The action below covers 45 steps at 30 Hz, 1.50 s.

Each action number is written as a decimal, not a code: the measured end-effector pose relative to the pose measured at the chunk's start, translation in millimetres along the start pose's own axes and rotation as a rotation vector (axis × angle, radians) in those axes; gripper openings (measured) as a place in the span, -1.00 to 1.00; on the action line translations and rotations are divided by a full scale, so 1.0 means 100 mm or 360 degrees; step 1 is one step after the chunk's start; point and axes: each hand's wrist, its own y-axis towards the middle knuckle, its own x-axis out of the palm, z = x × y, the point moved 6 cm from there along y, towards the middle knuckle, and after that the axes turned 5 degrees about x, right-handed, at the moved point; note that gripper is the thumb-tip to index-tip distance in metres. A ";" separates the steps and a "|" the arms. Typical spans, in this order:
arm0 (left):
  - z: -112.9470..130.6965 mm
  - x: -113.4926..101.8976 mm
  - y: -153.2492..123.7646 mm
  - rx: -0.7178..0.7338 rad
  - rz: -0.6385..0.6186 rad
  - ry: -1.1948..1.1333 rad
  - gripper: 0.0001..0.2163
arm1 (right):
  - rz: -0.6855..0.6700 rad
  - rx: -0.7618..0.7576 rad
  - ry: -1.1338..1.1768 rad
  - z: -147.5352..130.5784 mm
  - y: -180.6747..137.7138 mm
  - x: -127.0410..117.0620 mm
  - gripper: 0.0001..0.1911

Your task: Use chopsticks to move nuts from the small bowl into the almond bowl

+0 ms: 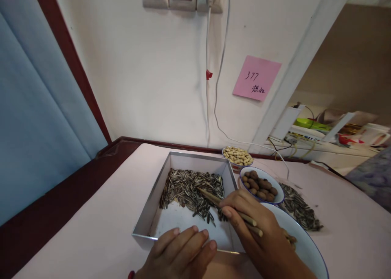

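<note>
Wooden chopsticks [227, 207] sit pinched in my right hand [256, 234], tips at ten o'clock among striped sunflower seeds [191, 187] in the square white cardboard tray [152, 205]; my left hand [180, 250], fingers together, flat, steadies its near rim.

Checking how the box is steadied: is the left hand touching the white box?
Touching. The head view shows the left hand with its fingers lying over the near rim of the white box, no gap visible.
</note>
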 end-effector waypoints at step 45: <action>-0.01 0.02 0.05 -0.0008 -0.0012 -0.0012 -0.84 | 0.0086 -0.0069 -0.0027 -0.12 0.01 -0.17 -0.69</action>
